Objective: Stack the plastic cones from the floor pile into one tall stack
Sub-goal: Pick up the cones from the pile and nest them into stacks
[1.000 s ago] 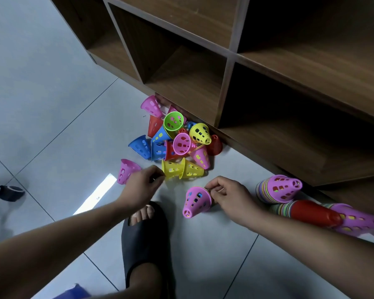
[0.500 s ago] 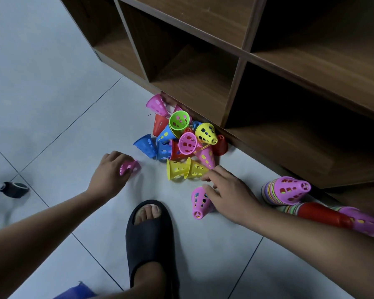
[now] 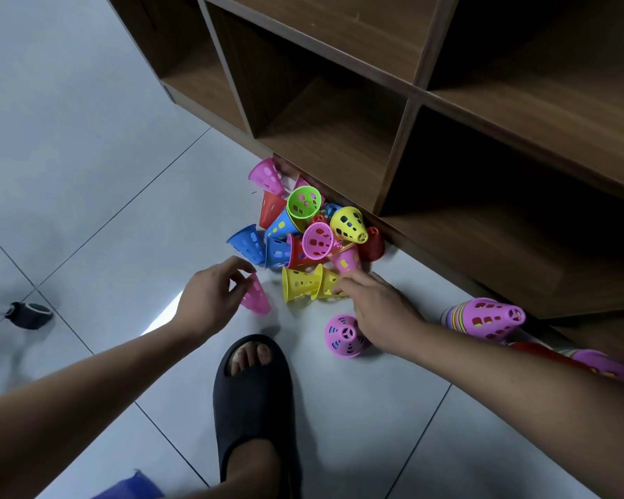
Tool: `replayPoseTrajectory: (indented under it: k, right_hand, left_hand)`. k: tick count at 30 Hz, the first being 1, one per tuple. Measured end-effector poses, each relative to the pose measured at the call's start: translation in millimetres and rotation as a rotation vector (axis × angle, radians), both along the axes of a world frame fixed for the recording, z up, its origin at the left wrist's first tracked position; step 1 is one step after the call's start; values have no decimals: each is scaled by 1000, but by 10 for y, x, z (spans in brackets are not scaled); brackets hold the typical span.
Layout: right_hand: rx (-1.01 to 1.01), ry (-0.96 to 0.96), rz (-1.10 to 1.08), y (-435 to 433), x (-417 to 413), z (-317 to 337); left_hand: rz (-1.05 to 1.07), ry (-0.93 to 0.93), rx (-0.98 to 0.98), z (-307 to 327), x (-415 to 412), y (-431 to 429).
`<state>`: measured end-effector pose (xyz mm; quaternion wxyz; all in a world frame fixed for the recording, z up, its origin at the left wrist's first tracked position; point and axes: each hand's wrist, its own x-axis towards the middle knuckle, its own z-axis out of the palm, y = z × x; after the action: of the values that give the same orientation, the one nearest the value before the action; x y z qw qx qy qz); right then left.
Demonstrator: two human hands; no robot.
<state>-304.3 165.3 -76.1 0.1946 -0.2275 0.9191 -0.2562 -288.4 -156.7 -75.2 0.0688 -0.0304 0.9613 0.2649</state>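
A pile of perforated plastic cones (image 3: pixel 303 228) in pink, blue, red, green and yellow lies on the floor against the shelf base. My left hand (image 3: pixel 209 300) holds a pink cone (image 3: pixel 255 297) by its narrow end, just above the floor. My right hand (image 3: pixel 375 307) reaches onto two nested yellow cones (image 3: pixel 303 282), fingers touching the nearer one. A lone pink cone (image 3: pixel 343 334) stands on its wide end under my right wrist. A stack of cones (image 3: pixel 483 318) with a pink one on top lies on its side at right.
A wooden cubby shelf (image 3: pixel 393 156) runs along the back and right. My foot in a black slipper (image 3: pixel 253 397) stands on the grey tiles below the hands. A dark object (image 3: pixel 29 315) lies at far left. A second stack (image 3: pixel 598 365) lies behind my right forearm.
My left hand picked up the stray pink cone and carried it right toward the pile. My right hand let go of the pink cone, which now stands upright, and reached to the yellow cones.
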Motion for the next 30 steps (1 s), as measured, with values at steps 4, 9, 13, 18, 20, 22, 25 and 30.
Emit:
replayPoseTrajectory:
  k: [4, 9, 13, 18, 20, 22, 25, 30]
  right_hand:
    - [113, 141, 227, -90, -161, 127]
    - [235, 263, 424, -263, -264, 160]
    - [354, 264, 386, -238, -270, 193]
    - [426, 285, 380, -64, -230, 141]
    - [397, 262, 364, 32, -197, 57]
    - [341, 273, 307, 142, -164, -51]
    - [162, 268, 133, 314, -152, -158]
    - [-121, 121, -167, 455, -203, -13]
  left_hand:
    - [3, -129, 101, 21, -33, 91]
    - [-30, -266, 109, 5, -13, 148]
    - [-8, -343, 197, 56, 44, 251]
    - [1, -378, 349, 146, 124, 364]
    - [5, -373, 429, 194, 132, 414]
    - [10, -345, 485, 232, 138, 456]
    - [16, -311, 542, 272, 150, 509]
    - [32, -273, 655, 384, 147, 719]
